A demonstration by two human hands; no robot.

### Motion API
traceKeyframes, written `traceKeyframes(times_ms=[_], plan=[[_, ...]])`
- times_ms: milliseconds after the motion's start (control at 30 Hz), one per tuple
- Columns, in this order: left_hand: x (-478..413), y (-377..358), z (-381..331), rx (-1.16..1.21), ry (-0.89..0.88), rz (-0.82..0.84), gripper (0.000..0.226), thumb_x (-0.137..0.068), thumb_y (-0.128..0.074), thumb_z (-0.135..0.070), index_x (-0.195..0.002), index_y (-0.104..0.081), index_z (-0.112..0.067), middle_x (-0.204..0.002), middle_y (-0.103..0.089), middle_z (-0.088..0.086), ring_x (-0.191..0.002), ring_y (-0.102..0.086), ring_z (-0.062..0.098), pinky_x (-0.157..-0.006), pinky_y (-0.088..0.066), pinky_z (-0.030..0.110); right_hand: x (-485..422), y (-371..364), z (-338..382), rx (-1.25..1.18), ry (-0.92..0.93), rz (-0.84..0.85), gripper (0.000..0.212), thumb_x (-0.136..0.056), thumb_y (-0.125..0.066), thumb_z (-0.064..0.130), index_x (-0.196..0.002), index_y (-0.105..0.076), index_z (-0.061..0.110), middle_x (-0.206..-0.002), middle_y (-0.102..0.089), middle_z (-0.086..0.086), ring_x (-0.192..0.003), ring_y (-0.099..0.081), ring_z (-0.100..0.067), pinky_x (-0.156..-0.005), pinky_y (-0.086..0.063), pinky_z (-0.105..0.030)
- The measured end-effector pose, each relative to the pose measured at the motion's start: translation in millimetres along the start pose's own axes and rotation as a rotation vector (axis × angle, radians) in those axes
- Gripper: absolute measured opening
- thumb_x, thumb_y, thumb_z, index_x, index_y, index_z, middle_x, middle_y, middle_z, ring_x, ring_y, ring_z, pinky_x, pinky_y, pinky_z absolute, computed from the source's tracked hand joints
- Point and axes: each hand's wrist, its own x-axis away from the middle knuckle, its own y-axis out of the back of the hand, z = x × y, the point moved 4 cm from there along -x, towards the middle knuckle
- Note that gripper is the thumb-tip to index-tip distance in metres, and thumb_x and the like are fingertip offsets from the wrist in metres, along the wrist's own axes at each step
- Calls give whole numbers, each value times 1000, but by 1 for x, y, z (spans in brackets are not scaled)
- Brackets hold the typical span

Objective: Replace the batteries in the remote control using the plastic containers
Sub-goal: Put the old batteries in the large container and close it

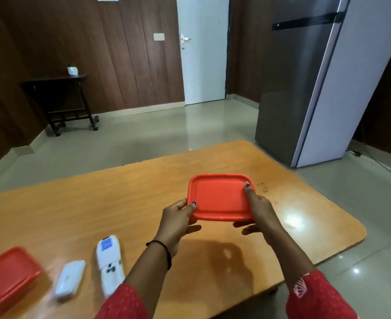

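Note:
A red plastic container (219,196) with its lid on is lifted above the wooden table (97,203), held between both hands. My left hand (178,219) grips its left edge, thumb on the lid and fingers beneath. My right hand (260,211) grips the right edge the same way. A white remote control (110,261) lies face up at the lower left. Beside it lies a white battery cover (70,278). A second red container (8,276) with a lid stands at the table's left end.
A grey refrigerator (309,84) stands past the table's far right corner. A white door (202,49) and a dark side table (61,100) with a small plant pot are across the tiled floor. Small dark specks (262,186) mark the tabletop.

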Motion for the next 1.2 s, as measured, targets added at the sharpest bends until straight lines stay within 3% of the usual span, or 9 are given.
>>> traceKeyframes(times_ms=[167,367,467,600,700,833,967,1100,1200], plan=[[-121,-56,-13,120,44,28,37,-90,-59,-9,-124,-54,4,-85,-62,9,-68,-60,21,-67,-59,36,-114,28,12,-167,41,-29,34,-96,-47,34,-113,-48,5,-88,-60,-15,-60,-63,-27,-49,-47,-33],[-250,-117,-17,229,103,95,47,-87,-62,-4,-130,-45,7,-98,-64,18,-78,-66,27,-65,-61,35,-251,45,18,-188,19,-185,21,-93,-55,25,-91,-58,5,-80,-62,-13,-64,-65,-31,-49,-45,-34],[-300,-136,-13,288,142,99,46,-87,-61,-2,-129,-45,9,-110,-61,23,-88,-65,32,-62,-60,35,-311,45,19,-219,-18,-239,22,-92,-58,17,-73,-53,8,-65,-57,-13,-53,-62,-28,-45,-43,-30],[-354,-159,-17,335,117,105,41,-89,-59,-2,-126,-48,9,-102,-61,19,-76,-63,24,-70,-60,36,-376,44,20,-276,-10,-258,19,-92,-57,14,-74,-56,8,-63,-56,-13,-38,-60,-16,-38,-48,-24],[-381,-167,-24,341,108,105,38,-90,-57,-2,-125,-47,7,-95,-60,15,-74,-60,23,-77,-55,39,-403,40,23,-315,-19,-247,16,-93,-57,15,-78,-59,10,-66,-60,-12,-46,-61,-19,-48,-48,-29],[-402,-170,-28,360,126,144,44,-89,-58,-3,-130,-44,7,-93,-59,15,-79,-62,25,-69,-57,37,-425,38,31,-332,-19,-273,16,-94,-56,12,-79,-59,6,-64,-59,-13,-51,-57,-23,-51,-45,-32],[-411,-171,-29,381,131,133,50,-88,-60,-3,-133,-41,5,-96,-61,17,-77,-64,25,-62,-60,34,-433,36,36,-346,-30,-279,12,-94,-55,14,-96,-59,3,-67,-60,-14,-57,-58,-24,-53,-50,-32],[-409,-163,-27,330,137,114,55,-89,-59,-6,-137,-35,6,-107,-59,21,-81,-65,26,-69,-58,37,-422,38,36,-262,-53,-332,22,-96,-52,26,-85,-58,6,-59,-59,-10,-53,-58,-23,-55,-48,-34],[-389,-146,-37,223,50,60,35,-92,-56,-6,-124,-48,4,-94,-57,13,-78,-63,25,-73,-58,37,-392,40,42,-213,24,-463,18,-96,-50,26,-94,-60,11,-64,-59,-4,-59,-61,-23,-63,-53,-35]])
